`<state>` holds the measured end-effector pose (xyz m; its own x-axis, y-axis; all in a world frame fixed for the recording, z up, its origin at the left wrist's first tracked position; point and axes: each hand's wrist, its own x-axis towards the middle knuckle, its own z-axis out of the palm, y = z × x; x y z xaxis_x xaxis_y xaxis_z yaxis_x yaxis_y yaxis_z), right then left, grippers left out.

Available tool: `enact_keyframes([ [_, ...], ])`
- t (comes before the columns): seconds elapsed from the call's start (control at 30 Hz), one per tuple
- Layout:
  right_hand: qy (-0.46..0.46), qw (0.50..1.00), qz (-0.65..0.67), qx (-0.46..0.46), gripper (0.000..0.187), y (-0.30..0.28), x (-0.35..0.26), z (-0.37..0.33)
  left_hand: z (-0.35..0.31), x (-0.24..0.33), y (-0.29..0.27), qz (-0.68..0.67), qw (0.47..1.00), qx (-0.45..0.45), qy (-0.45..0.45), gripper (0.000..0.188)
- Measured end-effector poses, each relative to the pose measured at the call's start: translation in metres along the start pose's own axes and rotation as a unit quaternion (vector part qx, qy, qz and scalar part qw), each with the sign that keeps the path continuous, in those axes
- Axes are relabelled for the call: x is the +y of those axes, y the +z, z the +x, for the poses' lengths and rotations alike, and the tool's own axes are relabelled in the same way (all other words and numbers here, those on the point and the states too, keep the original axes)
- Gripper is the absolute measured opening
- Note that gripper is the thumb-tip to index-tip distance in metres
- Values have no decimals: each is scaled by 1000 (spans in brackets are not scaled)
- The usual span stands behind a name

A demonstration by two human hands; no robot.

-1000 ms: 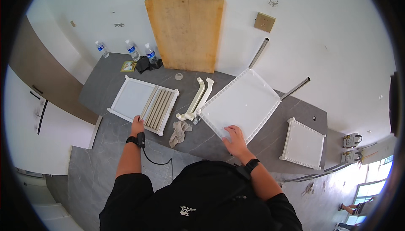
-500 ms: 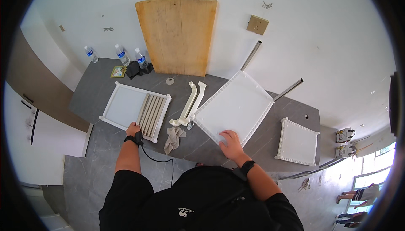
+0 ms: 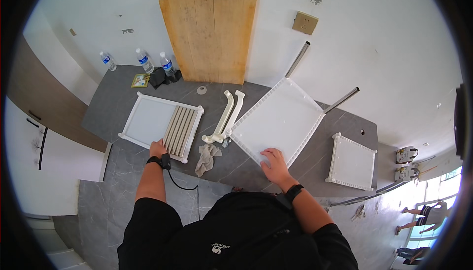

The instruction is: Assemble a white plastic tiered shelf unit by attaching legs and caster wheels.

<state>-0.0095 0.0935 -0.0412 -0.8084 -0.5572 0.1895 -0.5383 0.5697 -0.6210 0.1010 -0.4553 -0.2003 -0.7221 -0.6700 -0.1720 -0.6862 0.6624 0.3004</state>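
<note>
Panel [image 3: 281, 119] (corner behind right hand [image 3: 275, 165])

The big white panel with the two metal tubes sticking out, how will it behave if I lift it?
The big white panel is probably stiff, given its notched rim. It may feel heavier toward its far-right edge, where two metal tubes jut out. It also looks smooth, so it could slip a little under the right hand.
</note>
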Motion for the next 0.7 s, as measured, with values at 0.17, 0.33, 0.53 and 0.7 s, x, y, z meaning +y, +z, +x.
enact_keyframes([
  [0.17, -11, 1000, 10, 4, 34, 5, 3, -1, 0, -15, 6, -72, 996, -46, -1, 44],
  [0.33, 6, 1000, 28, 0, 31, 6, 9, -3, -49, 3, 3, -136, 974, 181, 11, 37],
  [0.53, 24, 995, 96, 15, 25, 8, 16, 5, -108, 93, 28, -361, 929, 82, 23, 20],
  [0.7, 63, 988, 139, 34, 22, 10, 12, -1, -172, 212, 15, -602, 692, -391, -74, 28],
])
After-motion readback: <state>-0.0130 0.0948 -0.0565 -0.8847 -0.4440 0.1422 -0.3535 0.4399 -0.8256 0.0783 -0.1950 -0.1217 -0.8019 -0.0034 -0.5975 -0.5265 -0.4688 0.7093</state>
